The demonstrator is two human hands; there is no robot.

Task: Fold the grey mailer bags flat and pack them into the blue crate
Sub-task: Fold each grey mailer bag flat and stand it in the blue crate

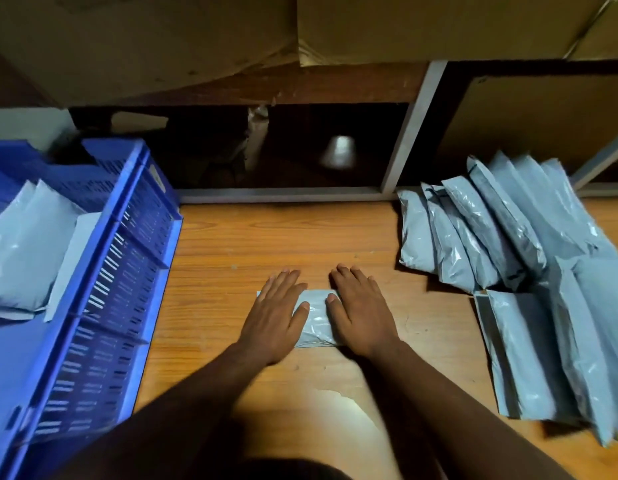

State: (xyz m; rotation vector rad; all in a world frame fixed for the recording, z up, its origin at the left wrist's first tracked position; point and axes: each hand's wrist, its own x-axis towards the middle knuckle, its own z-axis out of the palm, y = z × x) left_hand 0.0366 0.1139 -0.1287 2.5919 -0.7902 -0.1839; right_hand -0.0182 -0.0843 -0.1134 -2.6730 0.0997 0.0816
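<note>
Left hand (274, 315) and right hand (357, 315), both flat, fingers straight, press grey mailer bag (316, 323) on counter (231, 244). Fold probably made; smooth outward, expel air.

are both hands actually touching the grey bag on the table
Touching. The head view shows the left hand and right hand lying flat, fingers straight, on the folded grey mailer bag, covering both its ends.

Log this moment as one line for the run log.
step: flattening | left hand and right hand: palms pressing grey mailer bag on table | blue crate: holds some bags
</note>
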